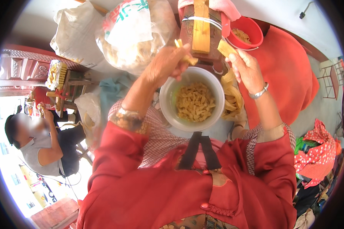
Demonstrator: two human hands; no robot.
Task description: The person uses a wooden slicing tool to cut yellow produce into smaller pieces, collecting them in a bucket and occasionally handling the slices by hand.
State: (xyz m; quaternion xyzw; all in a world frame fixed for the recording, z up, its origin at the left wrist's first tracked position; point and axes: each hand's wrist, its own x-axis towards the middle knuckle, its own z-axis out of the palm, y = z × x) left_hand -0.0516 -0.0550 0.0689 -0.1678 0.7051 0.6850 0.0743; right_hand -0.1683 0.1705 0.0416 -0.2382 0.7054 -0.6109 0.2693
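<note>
My left hand (172, 61) is closed around yellow strips (192, 60), whose ends stick out on both sides of the fist. It is above the upper left rim of a white bucket (220, 114). Many short, cut yellowish pieces (195, 101) lie inside the bucket. To the right, my right hand (247, 68) pinches a flat, broad yellow piece (226, 48) between thumb and fingers. Below that hand, long peeled yellow strips (232, 97) lie in a heap against the bucket's right side. The exact material of the strips is unclear.
Ahead stands a dark bench with a wooden block (201, 31) bound by white cord. A red bucket (256, 35) holds more pieces. Bulging plastic sacks (132, 45) stand ahead left. At left, another person (46, 143) sits holding something. Red cloth (281, 71) drapes at right.
</note>
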